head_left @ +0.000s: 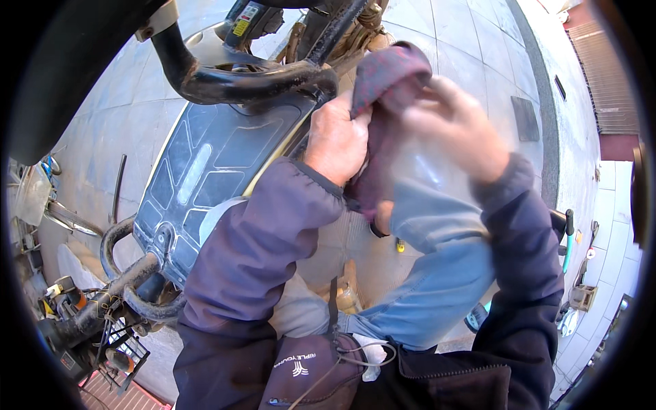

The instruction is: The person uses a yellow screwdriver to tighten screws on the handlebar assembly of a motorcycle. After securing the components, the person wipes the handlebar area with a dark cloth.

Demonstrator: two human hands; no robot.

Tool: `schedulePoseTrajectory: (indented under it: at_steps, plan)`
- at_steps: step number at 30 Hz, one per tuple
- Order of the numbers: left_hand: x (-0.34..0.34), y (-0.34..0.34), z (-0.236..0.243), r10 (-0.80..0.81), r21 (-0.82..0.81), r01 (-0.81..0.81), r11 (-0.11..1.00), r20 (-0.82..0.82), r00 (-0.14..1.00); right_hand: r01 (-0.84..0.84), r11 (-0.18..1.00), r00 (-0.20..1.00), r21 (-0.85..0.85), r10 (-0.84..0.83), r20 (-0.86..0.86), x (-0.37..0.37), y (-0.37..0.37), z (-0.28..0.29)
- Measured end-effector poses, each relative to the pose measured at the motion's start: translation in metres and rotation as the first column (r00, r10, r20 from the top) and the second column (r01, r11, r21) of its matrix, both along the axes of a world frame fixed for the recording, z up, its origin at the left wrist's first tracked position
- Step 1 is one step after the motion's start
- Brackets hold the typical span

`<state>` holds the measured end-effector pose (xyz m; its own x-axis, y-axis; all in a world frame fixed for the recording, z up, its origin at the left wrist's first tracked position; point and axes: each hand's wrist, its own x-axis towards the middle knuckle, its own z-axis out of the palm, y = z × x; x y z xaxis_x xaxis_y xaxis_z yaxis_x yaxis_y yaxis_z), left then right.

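Observation:
A dark maroon and grey patterned cloth is bunched up in front of me, above my bent knee. My left hand is closed on its left side, thumb pressed against the fabric. On the other side, my right hand is smeared by motion. Its fingers are beside the cloth, and I cannot make out whether they grip it. Part of the cloth hangs down between the hands. Just left of my left hand is the black footboard of a scooter-like vehicle with thick black frame tubes.
Large paving slabs cover the ground. A yellow-and-black object lies beyond my jeans-covered leg. Several tools and parts lie along the right wall. At the left are a loose black bar and machine parts. A small black bag hangs at my waist.

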<state>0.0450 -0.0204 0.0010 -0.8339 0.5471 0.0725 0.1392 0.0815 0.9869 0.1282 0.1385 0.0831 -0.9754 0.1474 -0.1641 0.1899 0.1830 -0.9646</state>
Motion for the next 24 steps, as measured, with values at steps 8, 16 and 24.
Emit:
schedulePoseTrajectory:
  at_steps: [8, 16, 24]
  plan:
    - [-0.005, -0.006, 0.008, -0.144, 0.211, 0.044, 0.976, 0.489, 0.860, 0.049, 0.748, 0.977, 0.662, 0.101, -0.186, -0.011, -0.030, -0.042]
    - [0.010, -0.006, 0.011, 0.014, -0.183, -0.038, 0.982, -0.127, 0.992, 0.281, 0.753, 0.936, 0.595, -0.079, -0.342, -0.054, -0.016, -0.010]
    - [0.043, -0.005, 0.000, -0.174, -0.316, 0.071, 0.946, -0.313, 0.934, 0.109, 0.409, 0.983, 0.906, 0.092, -0.160, -0.135, -0.059, -0.009]
